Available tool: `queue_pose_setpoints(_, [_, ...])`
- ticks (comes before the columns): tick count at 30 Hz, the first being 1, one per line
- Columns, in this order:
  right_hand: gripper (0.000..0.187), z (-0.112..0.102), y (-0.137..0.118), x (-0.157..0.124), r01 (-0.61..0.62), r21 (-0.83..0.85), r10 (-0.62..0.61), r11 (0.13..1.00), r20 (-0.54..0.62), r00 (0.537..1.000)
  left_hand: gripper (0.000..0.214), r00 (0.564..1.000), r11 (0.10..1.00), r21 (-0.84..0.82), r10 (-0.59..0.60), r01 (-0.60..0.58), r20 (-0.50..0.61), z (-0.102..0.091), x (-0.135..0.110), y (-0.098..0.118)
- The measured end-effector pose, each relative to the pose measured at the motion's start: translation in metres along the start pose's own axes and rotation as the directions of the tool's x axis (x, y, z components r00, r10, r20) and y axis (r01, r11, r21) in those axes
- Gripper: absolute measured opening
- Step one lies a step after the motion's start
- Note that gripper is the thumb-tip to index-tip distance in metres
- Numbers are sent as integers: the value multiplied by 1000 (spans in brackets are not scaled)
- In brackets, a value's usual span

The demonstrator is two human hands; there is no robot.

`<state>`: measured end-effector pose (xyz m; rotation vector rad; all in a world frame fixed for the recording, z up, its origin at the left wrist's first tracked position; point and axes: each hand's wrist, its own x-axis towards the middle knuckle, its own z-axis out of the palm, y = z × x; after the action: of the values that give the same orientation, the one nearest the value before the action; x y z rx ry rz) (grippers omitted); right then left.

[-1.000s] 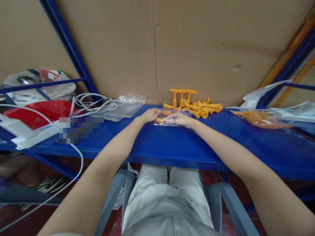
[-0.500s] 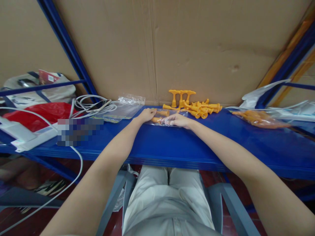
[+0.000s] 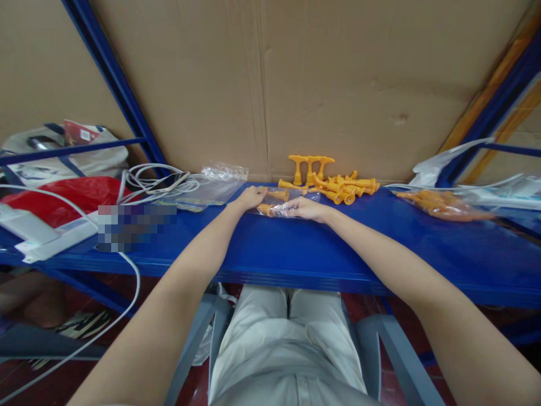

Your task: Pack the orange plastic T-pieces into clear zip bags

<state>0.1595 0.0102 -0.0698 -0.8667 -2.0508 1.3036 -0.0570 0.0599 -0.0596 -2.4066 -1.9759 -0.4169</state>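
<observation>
A clear plastic bag (image 3: 300, 194) lies on the blue tabletop with orange plastic pieces (image 3: 278, 195) inside. My left hand (image 3: 252, 197) is closed on the bag's left end, by the ends of those pieces. Fingers of my right hand (image 3: 307, 208) are bunched on the crinkled film at the bag's right part. Just behind are loose orange hammer-shaped pieces (image 3: 344, 189) in a pile. Several similar orange pieces (image 3: 311, 163) stand upright side by side against the cardboard. Glare on the film hides some of the bag's contents.
On the right lies a filled bag of orange pieces (image 3: 442, 204). Flat clear bags (image 3: 207, 192), coiled white cable (image 3: 163, 175) and a red bag (image 3: 71, 197) are at left. Cardboard (image 3: 270, 84) backs the blue table (image 3: 296, 254); a chair arm (image 3: 397, 338) flanks me.
The fingers of my right hand have shifted slightly on the bag's film. My left hand keeps its place on the bag, and the loose pieces lie as before.
</observation>
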Motion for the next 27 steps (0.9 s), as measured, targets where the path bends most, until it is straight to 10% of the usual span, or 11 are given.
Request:
queue_pose_setpoints(6, [12, -8, -8, 5, 29, -145, -51, 989, -144, 988, 46, 1000, 999, 24, -23, 23, -1, 0, -2, 0])
queue_pose_setpoints(11, [19, -48, -12, -1, -99, -320, -74, 942, -488, 870, 45, 998, 998, 16, -68, 68, -10, -3, -5, 0])
queue_pose_setpoints(15, [20, -77, -9, -17, -371, -711, -191, 597, -575, 796, 45, 994, 994, 24, -110, 110, -5, -7, -9, 0])
queue_pose_setpoints(19, [28, -76, -9, -27, -436, -869, -89, 232, -466, 881, 45, 991, 991, -7, -134, 134, -19, -8, -12, -1])
queue_pose_setpoints(27, [40, -63, -19, -29, -530, -841, -44, 106, -536, 843, 41, 984, 984, -36, -175, 174, -30, -8, -8, -7])
